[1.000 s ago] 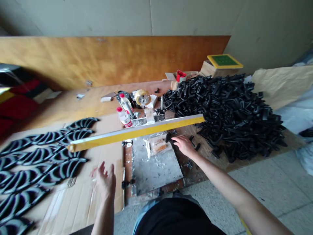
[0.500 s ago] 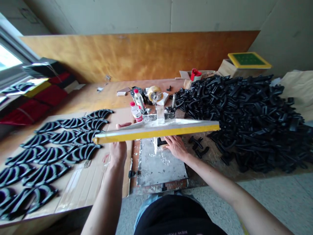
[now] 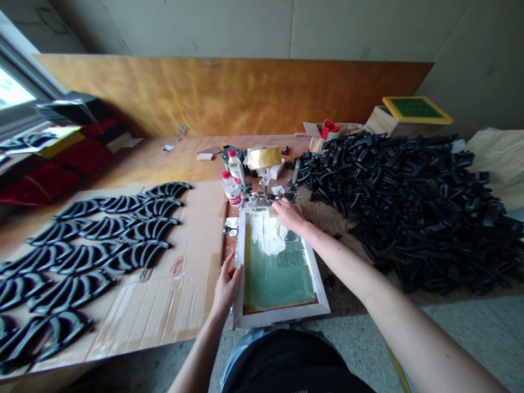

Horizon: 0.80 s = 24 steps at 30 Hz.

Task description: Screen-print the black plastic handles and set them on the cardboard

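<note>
Head view shows the screen frame [image 3: 279,268] lying flat on the surface [image 3: 164,158], its long axis running from the person's body toward the wooden backboard [image 3: 229,95], near short edge at the surface's front lip. White ink [image 3: 268,236] sits on the green mesh at the far end. Left hand [image 3: 227,284] grips the frame's left rail near the front corner, fingers [image 3: 237,272] curled over it. Right hand [image 3: 289,214] rests palm down at the frame's far right corner, fingers spread, grasping nothing that can be made out. Left of the left fingers lies cardboard [image 3: 180,284] with a bare strip, then rows of black curved parts [image 3: 102,240]. Right of the right fingers, close by, rises a heap of black handles [image 3: 413,191]. Beyond them stand bottles [image 3: 232,180] and a tape roll [image 3: 264,156].
</note>
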Tool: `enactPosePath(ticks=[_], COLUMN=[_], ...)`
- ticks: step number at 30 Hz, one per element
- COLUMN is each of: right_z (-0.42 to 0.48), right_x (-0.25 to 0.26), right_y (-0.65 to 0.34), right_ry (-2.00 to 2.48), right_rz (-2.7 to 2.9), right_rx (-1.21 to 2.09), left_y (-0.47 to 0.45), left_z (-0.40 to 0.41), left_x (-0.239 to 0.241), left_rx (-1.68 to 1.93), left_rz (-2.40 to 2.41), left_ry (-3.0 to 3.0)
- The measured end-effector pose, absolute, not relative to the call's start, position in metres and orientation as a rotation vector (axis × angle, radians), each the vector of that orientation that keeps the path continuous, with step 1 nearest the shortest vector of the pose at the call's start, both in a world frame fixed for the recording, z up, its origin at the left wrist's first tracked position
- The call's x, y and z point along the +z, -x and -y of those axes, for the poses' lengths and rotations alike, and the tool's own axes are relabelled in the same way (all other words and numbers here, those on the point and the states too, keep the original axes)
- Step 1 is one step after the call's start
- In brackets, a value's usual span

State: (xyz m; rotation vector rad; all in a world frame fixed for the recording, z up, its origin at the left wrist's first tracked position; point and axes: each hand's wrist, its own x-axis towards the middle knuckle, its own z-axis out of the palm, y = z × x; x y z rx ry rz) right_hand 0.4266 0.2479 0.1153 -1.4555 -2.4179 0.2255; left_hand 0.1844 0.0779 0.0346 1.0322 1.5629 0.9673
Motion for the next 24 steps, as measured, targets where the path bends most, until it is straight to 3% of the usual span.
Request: enactPosePath(ticks=[4, 10, 17, 20, 24], right_z=[-0.217, -0.181, -0.18, -0.168, -0.195], right_x=[0.103, 0.119, 0.101, 0.096, 0.117], right_y=[-0.422, -0.445, -0.438, -0.44, -0.432], right_ry=[1.482, 0.949, 1.078, 0.997, 1.208], right_rz=[2.55, 2.847, 2.7, 2.745, 2.557], right_rx=[0.269, 0.413, 0.233, 0.28, 0.357], left_y=[-0.182, -0.185, -0.188, -0.188, -0.188], left_z=[-0.08, -0.078, -0.078, -0.077, -0.076], left_x=[0.027, 0.031, 0.044, 0.047, 0.069], left_rx=[0.938, 0.965, 0.989, 0.973, 0.961], left_rz=[-1.552, -1.581, -1.557, -1.539, -1.532], left_ry=[-1.048, -1.046, -0.962, -0.943, -0.896])
